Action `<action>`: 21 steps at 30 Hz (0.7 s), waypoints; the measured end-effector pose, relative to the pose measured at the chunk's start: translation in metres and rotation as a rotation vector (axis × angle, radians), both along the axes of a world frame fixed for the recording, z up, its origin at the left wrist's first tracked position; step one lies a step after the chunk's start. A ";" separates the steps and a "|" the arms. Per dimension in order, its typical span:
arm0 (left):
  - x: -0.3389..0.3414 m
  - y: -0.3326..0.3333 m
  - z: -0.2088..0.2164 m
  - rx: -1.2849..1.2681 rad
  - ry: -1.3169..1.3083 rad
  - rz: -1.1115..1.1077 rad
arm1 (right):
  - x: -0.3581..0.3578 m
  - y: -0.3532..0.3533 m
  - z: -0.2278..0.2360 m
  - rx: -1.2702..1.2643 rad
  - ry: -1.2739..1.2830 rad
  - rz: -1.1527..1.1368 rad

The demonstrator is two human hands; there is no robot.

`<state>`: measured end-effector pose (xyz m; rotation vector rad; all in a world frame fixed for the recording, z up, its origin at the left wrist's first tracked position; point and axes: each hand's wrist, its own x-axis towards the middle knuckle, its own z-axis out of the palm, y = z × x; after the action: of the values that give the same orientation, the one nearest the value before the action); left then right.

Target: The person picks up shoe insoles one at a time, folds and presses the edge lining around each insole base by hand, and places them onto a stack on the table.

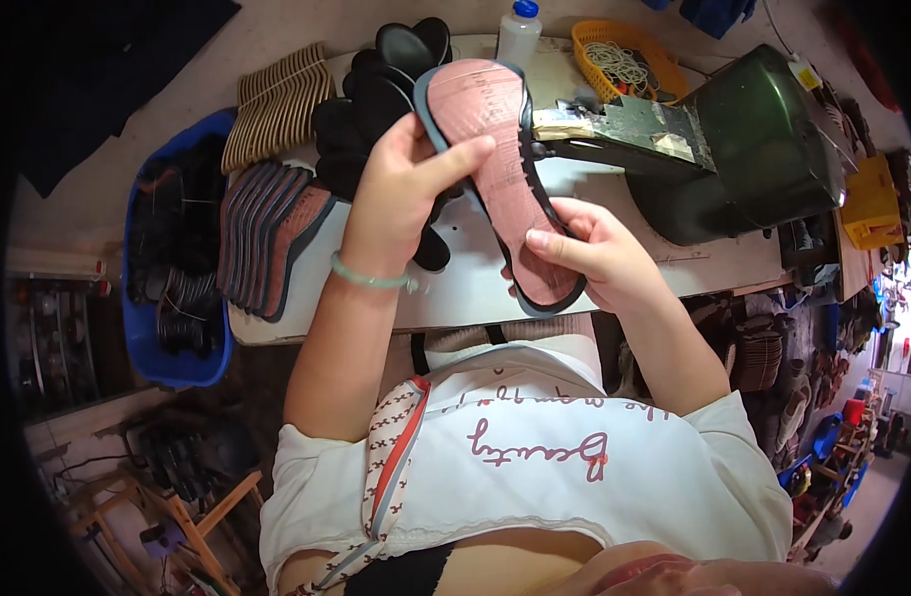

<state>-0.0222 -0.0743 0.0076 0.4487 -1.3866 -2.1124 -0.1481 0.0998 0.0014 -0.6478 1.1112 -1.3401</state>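
Note:
A shoe insole (501, 184), pinkish on its face with a dark rim, is held up in front of me over the white tabletop (386, 298). My left hand (391, 184) grips its wide end, the thumb lying across the pink face. Round the narrower heel end, my right hand (604, 253) is closed with its thumb on top. Small dark notches show along the insole's right edge. The fingers behind it are partly hidden. Just right of the insole is the arm of a dark green sewing machine (753, 149).
To the left stand a row of similar pink insoles (277, 238), a row of tan curved pieces (277, 104) and a blue bin (177, 372) of dark pieces. Black soles (376, 109) are heaped behind my left hand. A bottle (518, 38) and an orange basket (599, 74) stand at the back.

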 end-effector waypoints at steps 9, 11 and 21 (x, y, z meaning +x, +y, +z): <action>-0.072 -0.034 -0.008 -0.075 -0.214 -0.038 | -0.026 -0.005 0.007 -0.017 -0.131 -0.242; -0.078 -0.029 -0.006 -0.057 -0.241 -0.072 | -0.030 -0.004 0.009 -0.036 -0.132 -0.257; -0.097 -0.031 -0.009 -0.019 -0.223 -0.140 | -0.035 -0.011 0.016 0.003 -0.150 -0.356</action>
<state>-0.1192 -0.1057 -0.0015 0.6114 -1.6038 -2.2118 -0.1831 0.0890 0.0171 -0.3485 1.1404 -1.6609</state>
